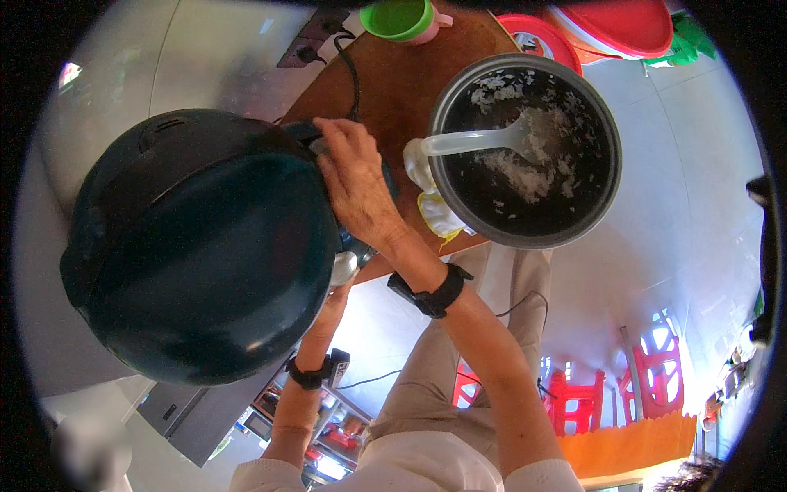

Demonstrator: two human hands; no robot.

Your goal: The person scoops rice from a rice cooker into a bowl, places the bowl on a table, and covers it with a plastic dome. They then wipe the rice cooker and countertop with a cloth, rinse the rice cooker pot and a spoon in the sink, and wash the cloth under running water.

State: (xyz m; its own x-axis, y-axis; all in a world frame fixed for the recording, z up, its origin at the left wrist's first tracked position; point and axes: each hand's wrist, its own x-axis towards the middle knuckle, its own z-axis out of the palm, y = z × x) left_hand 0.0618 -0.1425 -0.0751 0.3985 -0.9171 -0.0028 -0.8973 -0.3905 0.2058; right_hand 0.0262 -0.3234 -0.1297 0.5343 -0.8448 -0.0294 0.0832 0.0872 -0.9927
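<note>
A large dark green rice cooker with a domed lid (215, 264) fills the left of the head view. My right hand (353, 175) rests on the cooker's side near its top, fingers bent over a part there; whether it grips is unclear. My left hand (341, 295) is at the cooker's lower right side, its fingers mostly hidden behind the cooker. To the right, a dark inner pot (609, 203) holds some cooked white rice (522, 172). A translucent plastic rice paddle (473, 141) lies in the pot, its handle over the left rim.
Both vessels are at a brown wooden table (393, 80). White cloth (439, 215) with yellow edging lies beside the pot. A green cup (396, 18) stands at the back, near plugs in a socket strip (310, 40). Red-lidded buckets (621, 24) are at the back right, red plastic stools (575, 400) lower right.
</note>
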